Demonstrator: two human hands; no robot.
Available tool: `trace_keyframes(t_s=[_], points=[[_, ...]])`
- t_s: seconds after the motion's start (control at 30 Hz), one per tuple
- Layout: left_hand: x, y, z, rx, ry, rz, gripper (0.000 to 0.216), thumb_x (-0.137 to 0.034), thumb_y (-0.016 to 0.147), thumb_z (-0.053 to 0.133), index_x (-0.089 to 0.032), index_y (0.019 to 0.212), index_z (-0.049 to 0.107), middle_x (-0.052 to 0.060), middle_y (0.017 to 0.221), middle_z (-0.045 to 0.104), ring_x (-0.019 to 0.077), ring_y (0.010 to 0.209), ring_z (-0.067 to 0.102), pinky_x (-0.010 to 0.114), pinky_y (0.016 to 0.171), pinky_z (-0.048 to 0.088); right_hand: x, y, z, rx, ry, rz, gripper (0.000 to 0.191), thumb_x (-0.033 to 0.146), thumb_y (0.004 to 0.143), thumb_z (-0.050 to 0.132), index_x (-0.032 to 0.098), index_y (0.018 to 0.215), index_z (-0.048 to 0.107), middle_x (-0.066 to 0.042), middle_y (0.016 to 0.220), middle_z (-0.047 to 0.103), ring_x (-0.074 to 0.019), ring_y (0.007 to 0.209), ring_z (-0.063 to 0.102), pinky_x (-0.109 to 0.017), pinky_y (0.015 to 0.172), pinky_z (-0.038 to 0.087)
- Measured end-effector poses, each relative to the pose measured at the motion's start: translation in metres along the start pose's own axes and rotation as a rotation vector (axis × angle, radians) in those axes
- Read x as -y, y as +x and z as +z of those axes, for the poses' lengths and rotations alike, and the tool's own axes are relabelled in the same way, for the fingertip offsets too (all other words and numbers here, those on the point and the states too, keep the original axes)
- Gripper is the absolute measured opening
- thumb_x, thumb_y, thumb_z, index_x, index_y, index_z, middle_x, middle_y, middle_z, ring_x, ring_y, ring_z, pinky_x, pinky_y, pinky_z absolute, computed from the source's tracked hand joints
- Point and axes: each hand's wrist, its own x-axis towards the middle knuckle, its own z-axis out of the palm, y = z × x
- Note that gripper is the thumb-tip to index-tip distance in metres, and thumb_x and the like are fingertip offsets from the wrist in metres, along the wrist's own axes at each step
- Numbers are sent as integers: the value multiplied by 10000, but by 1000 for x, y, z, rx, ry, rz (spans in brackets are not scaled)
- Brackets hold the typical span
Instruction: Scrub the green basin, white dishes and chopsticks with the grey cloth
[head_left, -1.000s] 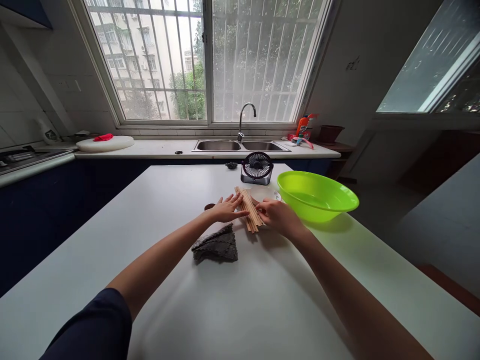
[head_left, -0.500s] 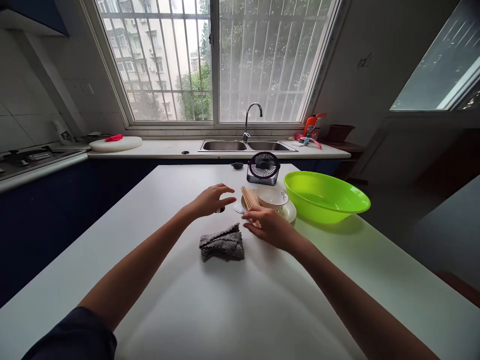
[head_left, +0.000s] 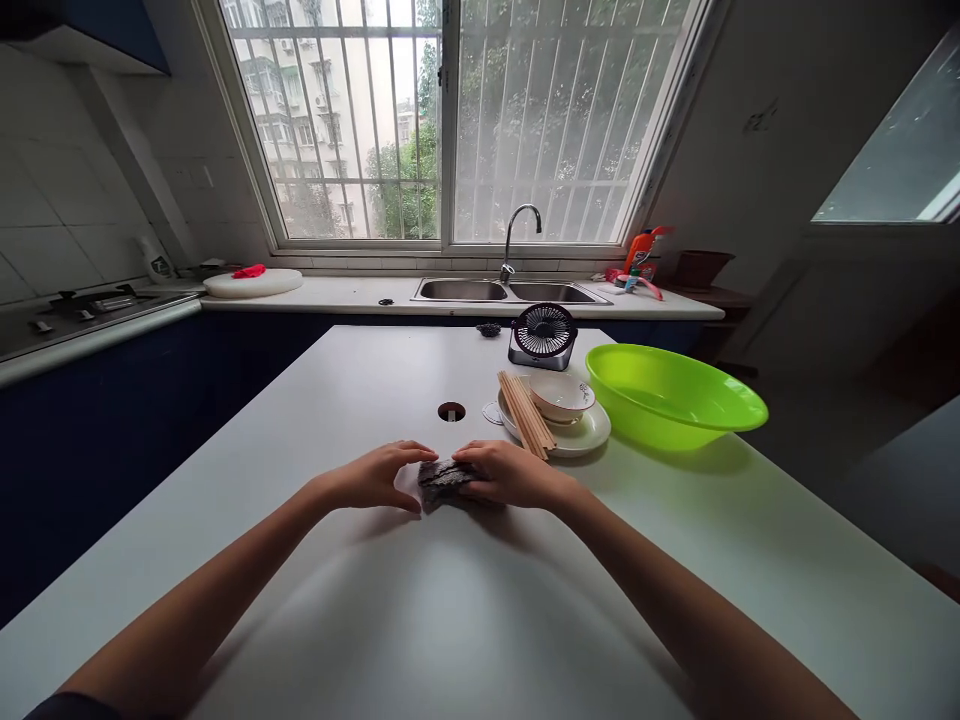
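Note:
A folded grey cloth (head_left: 441, 482) lies on the white tabletop between my two hands. My right hand (head_left: 517, 472) closes over its right side, fingers on top, hiding that part. At the cloth's left edge is my left hand (head_left: 375, 478), its thumb and fingers spread apart; whether the fingertips touch the cloth I cannot tell. Beyond my right hand, a bundle of wooden chopsticks (head_left: 525, 412) leans across the rim of a white plate (head_left: 592, 435). A white bowl (head_left: 561, 397) with a dark pattern sits on that plate.
A bright green basin (head_left: 675, 425) stands right of the plate. Behind are a small black fan (head_left: 544, 335) and a dark scouring pad (head_left: 488, 329). The white table (head_left: 315, 420) has a round hole (head_left: 451, 412). A double sink (head_left: 465, 290) lies under the window.
Both hands have come back towards me, away from the chopsticks and plate, and down to the grey cloth. My right hand now grips the cloth. The view has turned slightly left.

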Motion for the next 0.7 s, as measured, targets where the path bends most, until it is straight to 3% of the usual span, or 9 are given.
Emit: trace_keyframes(t_s=[0.13, 0.3, 0.4, 0.5, 0.6, 0.7], points=[[2, 3, 1, -13, -84, -4, 413, -446, 864, 673, -286, 1246, 676, 55, 1189, 705, 231, 1043, 651, 359, 950, 495, -2, 7, -2, -41, 75, 45, 307, 179, 921, 539, 171, 1155, 738, -95, 1135, 750, -207, 1017, 696, -277, 887, 515], [10, 5, 5, -85, -171, -105, 346, -499, 911, 571, -237, 1037, 759, 46, 1013, 731, 204, 878, 628, 305, 766, 477, -3, 11, -4, -76, 165, 82, 302, 227, 932, 503, 192, 1057, 775, -66, 1029, 778, -212, 912, 694, -287, 787, 503], [11, 6, 6, -128, -299, -119, 392, -547, 898, 568, -196, 885, 744, 34, 864, 705, 203, 842, 605, 310, 760, 472, -8, 11, -6, -96, 247, 113, 309, 285, 937, 505, 171, 1036, 774, -62, 950, 773, -203, 840, 672, -287, 725, 486], [7, 8, 5, -177, -504, -112, 404, -571, 868, 603, -182, 858, 710, 28, 829, 682, 198, 827, 599, 324, 775, 477, -19, 10, -10, -104, 365, 124, 365, 415, 921, 552, 148, 1052, 764, -64, 891, 752, -198, 799, 651, -292, 696, 480], [1, 10, 2, -253, -652, -123, 397, -566, 824, 670, -171, 855, 698, 35, 836, 678, 195, 833, 600, 337, 801, 479, -29, 9, -13, -141, 524, 173, 514, 553, 825, 669, 137, 1118, 742, -87, 954, 743, -225, 880, 661, -321, 763, 510], [-3, 10, 0, -318, -730, -151, 398, -556, 805, 702, -162, 863, 690, 31, 827, 667, 179, 816, 597, 327, 799, 477, -35, 9, -13, -127, 691, 195, 583, 567, 728, 770, 149, 1133, 725, -95, 1025, 731, -242, 967, 655, -346, 831, 521]])
